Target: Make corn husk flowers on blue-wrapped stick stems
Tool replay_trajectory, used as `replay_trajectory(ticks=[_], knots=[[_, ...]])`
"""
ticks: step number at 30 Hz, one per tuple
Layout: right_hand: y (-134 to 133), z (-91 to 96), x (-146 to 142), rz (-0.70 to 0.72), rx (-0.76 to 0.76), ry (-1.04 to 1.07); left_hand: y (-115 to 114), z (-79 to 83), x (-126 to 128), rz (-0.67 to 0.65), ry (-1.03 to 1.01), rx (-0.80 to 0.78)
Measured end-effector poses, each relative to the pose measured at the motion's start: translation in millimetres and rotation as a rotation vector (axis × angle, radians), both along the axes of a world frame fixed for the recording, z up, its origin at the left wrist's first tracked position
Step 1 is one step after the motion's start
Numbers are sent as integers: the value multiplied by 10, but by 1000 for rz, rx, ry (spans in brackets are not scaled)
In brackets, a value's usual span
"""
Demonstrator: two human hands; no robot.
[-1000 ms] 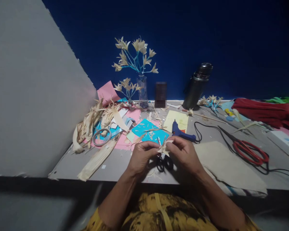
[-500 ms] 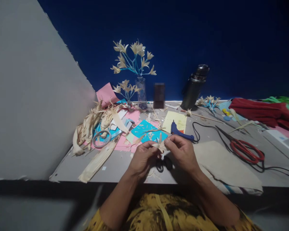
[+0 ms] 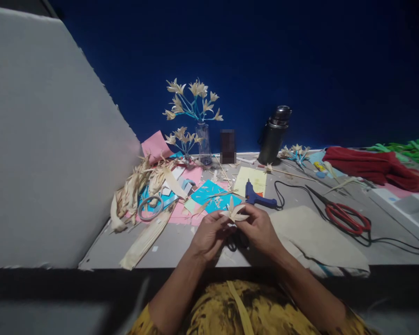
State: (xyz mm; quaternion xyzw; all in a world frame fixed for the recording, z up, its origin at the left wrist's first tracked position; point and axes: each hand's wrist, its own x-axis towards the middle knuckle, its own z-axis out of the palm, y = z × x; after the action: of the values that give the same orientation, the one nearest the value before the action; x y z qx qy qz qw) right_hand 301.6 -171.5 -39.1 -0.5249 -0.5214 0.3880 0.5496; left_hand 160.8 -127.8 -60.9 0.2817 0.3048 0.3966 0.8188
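Observation:
A pale corn-husk flower [image 3: 233, 213] with pointed petals is held up between my two hands, over the front of the table. My left hand [image 3: 211, 235] pinches it from the left, fingers closed. From the right, my right hand [image 3: 260, 229] grips it low, thumb and fingers closed near its base. The flower's underside is hidden by my fingers. Just below the hands lie small black-handled scissors [image 3: 232, 244], partly covered. Behind the flower is a blue paper sheet [image 3: 212, 193] strewn with husk scraps. A blue glue gun [image 3: 260, 197] rests beyond my right hand on yellow paper [image 3: 254, 176].
Dried husks [image 3: 129, 200] and a tape roll [image 3: 150, 208] lie at left. A glass vase [image 3: 205, 144] with husk flowers and a dark flask [image 3: 274, 137] stand at the back. Large red-handled scissors [image 3: 347, 218], a cable and a folded cloth [image 3: 321, 237] lie at right.
My right hand has shifted from the flower's upper petals to lower near its base, and the petals now show spread wider. The camera view has tilted and shifted slightly.

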Motion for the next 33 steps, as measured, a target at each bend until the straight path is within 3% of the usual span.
replay_trajectory(ticks=[7,11,16,22,26,33], knots=[[-190,17,-89,26,-51,164,-181,78,2,99,-2,52],[-359,59,-88,57,-64,177,-321,89,43,42,-1,126],[-507,-8,-25,23,-49,136,-458,44,101,-16,-76,83],[-588,-76,34,-28,-8,107,-471,38,158,22,42,52],[-625,-84,54,-38,35,72,-455,44,185,58,17,99],[-656,-177,34,-140,33,-39,-491,-6,71,-19,6,66]])
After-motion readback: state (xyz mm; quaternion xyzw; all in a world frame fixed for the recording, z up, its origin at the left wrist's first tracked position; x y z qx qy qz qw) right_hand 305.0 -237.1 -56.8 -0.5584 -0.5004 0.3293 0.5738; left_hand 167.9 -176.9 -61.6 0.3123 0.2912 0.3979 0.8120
